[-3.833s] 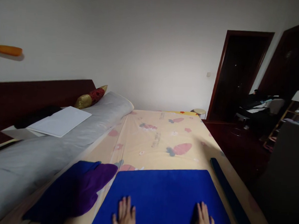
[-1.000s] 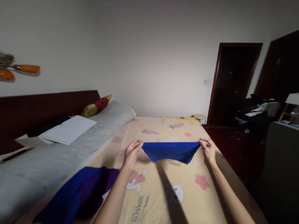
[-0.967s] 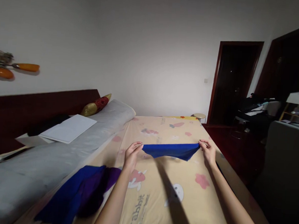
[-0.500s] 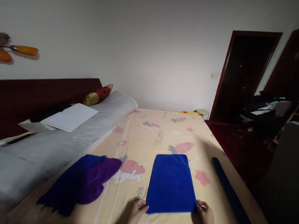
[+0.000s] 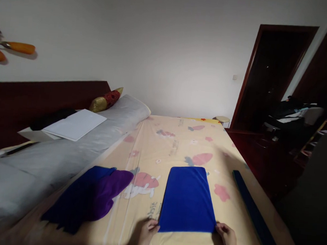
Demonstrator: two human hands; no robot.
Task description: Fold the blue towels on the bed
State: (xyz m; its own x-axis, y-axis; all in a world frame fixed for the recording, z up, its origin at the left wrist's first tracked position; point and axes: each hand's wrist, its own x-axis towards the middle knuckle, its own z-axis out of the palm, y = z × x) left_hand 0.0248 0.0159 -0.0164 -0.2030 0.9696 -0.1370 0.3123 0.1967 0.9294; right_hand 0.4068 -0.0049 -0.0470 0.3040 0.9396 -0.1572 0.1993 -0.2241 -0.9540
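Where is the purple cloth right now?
The purple cloth lies crumpled on the bed sheet, on a dark blue cloth, left of the folded blue towel.

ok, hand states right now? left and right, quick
Left hand: pinching the near left corner of the folded blue cloth.
Right hand: pinching the near right corner of the same cloth.

A wide bed with a pale yellow cartoon-print sheet [image 5: 175, 145] fills the dim room. Along its left side runs a dark wooden headboard [image 5: 43, 100], with a long grey bolster [image 5: 67, 150] lying against it. Behind the bed stands a plain white wall [image 5: 146, 44]. To the bed's right, a dark brown wooden door frame [image 5: 252, 68] opens onto blackness, above a dark reddish floor [image 5: 258, 158].
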